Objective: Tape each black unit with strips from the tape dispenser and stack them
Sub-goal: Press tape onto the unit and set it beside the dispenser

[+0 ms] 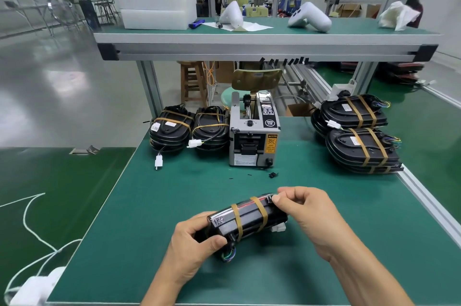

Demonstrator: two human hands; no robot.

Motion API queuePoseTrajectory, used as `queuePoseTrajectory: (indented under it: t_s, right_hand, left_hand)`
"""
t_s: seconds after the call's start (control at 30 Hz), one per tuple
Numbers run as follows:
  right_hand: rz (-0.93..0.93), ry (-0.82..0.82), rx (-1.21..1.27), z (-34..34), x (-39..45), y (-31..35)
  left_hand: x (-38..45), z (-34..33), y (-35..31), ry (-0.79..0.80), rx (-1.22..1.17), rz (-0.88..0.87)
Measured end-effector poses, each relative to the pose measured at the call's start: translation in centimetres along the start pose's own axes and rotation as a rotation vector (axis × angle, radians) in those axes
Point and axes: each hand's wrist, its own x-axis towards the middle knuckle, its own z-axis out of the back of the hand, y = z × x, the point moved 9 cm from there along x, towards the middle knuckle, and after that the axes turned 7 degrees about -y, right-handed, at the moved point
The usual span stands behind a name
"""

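A black unit (249, 218) with two tan tape bands around it stands tilted on edge above the green mat, near the front. My left hand (194, 240) grips its lower left end, thumb over the top. My right hand (301, 208) pinches its upper right corner. Coloured wires and a white connector hang from the unit. The grey tape dispenser (254, 136) stands at the middle back of the mat. Two stacks of taped black units (359, 131) lie to its right, and two stacks of black units (189, 128) to its left.
A small black clip (273, 175) lies on the green mat (154, 206) in front of the dispenser. An upper shelf (267, 41) carries white boxes and white housings. The aluminium table edge (429, 206) runs along the right. A white cable lies on the floor at left.
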Motion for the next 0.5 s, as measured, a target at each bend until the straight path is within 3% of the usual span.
queuePoseTrajectory:
  t_s: [0.5]
  right_hand:
    - [0.033, -0.056, -0.124, -0.09, -0.09, 0.2]
  left_hand:
    - [0.0, -0.04, -0.41, -0.007, -0.01, -0.007]
